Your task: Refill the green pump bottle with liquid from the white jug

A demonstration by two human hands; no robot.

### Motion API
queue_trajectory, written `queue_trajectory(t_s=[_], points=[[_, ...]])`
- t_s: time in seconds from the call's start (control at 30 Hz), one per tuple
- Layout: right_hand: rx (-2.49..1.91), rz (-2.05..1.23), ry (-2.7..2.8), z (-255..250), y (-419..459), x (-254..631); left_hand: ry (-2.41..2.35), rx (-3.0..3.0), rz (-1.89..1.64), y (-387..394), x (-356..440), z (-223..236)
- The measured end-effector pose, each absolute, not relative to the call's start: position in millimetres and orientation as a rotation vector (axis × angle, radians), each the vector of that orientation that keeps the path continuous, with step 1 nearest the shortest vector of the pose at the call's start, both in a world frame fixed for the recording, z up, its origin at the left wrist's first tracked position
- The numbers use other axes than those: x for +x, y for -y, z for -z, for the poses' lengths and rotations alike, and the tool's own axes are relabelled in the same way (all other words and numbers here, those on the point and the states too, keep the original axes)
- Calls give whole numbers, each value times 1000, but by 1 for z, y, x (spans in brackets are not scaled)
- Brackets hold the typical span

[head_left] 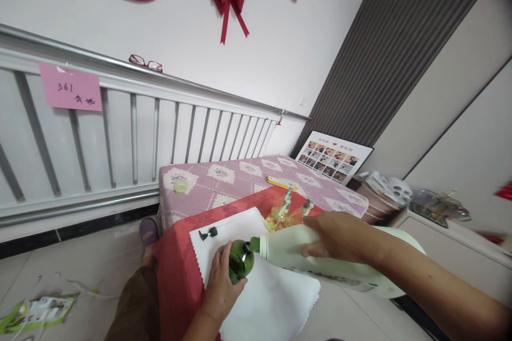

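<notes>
My left hand point(221, 285) is wrapped round a small dark green bottle point(242, 260), which stands on a white scallop-edged cloth point(262, 303). Gripped from above by my right hand point(334, 237) is a large pale green jug point(292, 248), tilted nearly onto its side. The jug's green spout point(254, 244) meets the mouth of the small bottle; whether liquid flows is too small to tell. A dark pump head point(208, 233) lies on the cloth left of the bottle. Beyond the jug stand clear bottles point(280, 218) with pump tops and yellowish contents.
A red cloth point(180, 256) covers part of the low surface with a purple patterned cover point(232, 173). On it lie a yellow box point(281, 183) and a pale round lid point(181, 187). A white railing point(184, 122) runs behind. Packaging point(44, 310) lies on the floor.
</notes>
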State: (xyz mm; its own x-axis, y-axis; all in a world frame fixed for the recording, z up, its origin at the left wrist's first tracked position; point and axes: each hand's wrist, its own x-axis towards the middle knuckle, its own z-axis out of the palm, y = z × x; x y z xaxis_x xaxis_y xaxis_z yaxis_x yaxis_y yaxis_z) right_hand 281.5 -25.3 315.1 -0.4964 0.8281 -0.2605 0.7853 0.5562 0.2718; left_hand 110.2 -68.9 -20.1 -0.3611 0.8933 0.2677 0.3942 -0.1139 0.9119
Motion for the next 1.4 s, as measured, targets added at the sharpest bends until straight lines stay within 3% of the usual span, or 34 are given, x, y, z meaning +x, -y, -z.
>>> queue_trajectory(t_s=[1.4], points=[[1296,-208,-2453,-312,24,283,-1715,1429,-1453,68,109,23]])
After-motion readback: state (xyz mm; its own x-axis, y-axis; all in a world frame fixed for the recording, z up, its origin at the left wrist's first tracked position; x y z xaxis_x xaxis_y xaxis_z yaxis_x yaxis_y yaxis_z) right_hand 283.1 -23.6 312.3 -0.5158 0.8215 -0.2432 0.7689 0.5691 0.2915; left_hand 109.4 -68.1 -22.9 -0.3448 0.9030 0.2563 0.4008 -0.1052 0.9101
